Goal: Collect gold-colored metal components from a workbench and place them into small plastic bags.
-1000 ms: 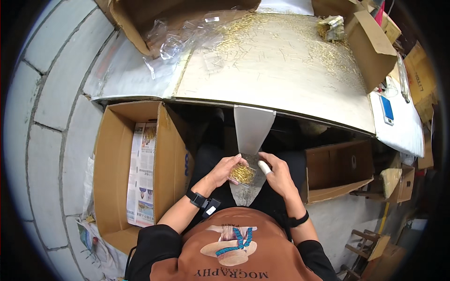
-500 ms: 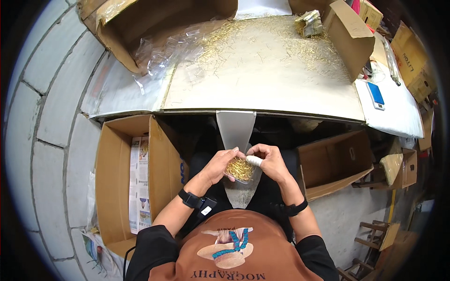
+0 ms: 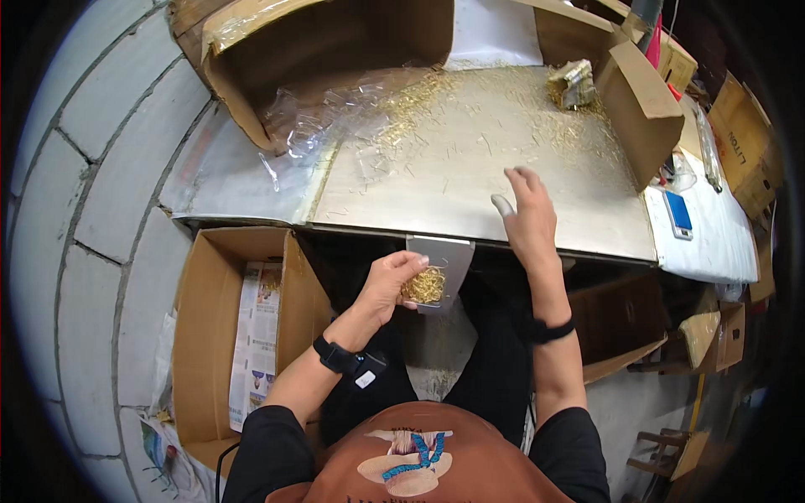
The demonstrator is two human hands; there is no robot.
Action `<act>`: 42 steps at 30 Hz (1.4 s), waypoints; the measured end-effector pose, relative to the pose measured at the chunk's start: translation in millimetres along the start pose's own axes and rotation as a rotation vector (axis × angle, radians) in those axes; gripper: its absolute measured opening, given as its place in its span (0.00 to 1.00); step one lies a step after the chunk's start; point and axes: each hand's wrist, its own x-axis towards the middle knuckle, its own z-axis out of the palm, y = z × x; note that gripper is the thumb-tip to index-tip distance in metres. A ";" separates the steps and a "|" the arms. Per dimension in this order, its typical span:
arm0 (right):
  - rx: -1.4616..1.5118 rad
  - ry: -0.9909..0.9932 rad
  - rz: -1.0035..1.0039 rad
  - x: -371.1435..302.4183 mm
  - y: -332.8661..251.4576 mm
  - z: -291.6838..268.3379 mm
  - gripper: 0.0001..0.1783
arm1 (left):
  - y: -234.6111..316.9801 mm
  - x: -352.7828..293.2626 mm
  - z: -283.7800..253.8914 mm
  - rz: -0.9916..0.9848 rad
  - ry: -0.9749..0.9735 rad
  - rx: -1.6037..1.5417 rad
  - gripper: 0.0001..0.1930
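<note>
My left hand (image 3: 388,283) is closed round a small clear plastic box (image 3: 429,287) filled with thin gold-coloured wire pieces, over the grey metal chute (image 3: 453,258) at the table edge. My right hand (image 3: 532,222), a white wrap on its thumb, hovers over the front of the pale tabletop (image 3: 402,197). Its fingers are apart and nothing shows in them. Loose gold-coloured pieces (image 3: 411,105) lie scattered farther back on the table; whether they are pins or clips is too small to tell.
Clear plastic packaging (image 3: 335,121) is heaped at the far left, before a large carton (image 3: 352,42). A crumpled bundle (image 3: 573,86) sits at the back right. Open cartons flank my legs, one at left (image 3: 205,335) and one at right (image 3: 616,314). A blue-screened scale (image 3: 678,214) stands right.
My right hand has left the box and moved up and forward over the table, its fingers spreading. The left hand keeps the box over the chute. The view has shifted slightly.
</note>
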 end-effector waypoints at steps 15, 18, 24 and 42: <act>0.129 -0.293 -0.145 -91.7 -92.0 31.6 0.21 | 7.1 -24.1 -23.9 0.070 0.160 -0.161 0.15; 0.163 -0.291 -0.146 -90.4 -96.0 39.3 0.19 | 13.8 -33.4 -30.8 0.055 0.124 -0.210 0.17; 0.411 -0.286 -0.065 -89.9 -118.1 66.6 0.18 | 17.6 -49.1 -54.0 0.157 0.170 -0.226 0.18; 0.194 -0.630 -0.633 -77.3 -230.0 109.2 0.29 | 25.5 -111.4 -161.8 0.286 0.342 -0.367 0.17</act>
